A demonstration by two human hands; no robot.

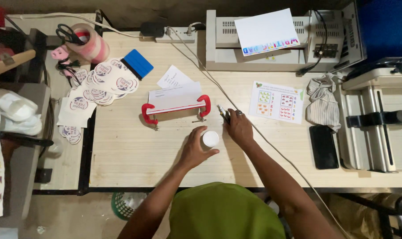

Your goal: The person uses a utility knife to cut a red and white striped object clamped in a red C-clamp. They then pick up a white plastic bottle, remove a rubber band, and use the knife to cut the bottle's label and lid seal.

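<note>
Left hand (pixel 194 148) grips a white bottle (pixel 210 139); right hand (pixel 239 128) clasps a small dark tool (pixel 223 113), on a pale wooden table (pixel 130 150) beside clamped papers (pixel 176 104).

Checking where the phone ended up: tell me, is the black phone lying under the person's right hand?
No, the black phone lies apart near the table's right end, while the right hand rests on a small dark tool.

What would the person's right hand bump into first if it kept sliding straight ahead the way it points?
The right hand points up-left across the table. Past the small dark tool at its fingertips, the red clamp holding a stack of white paper probably comes first.
</note>
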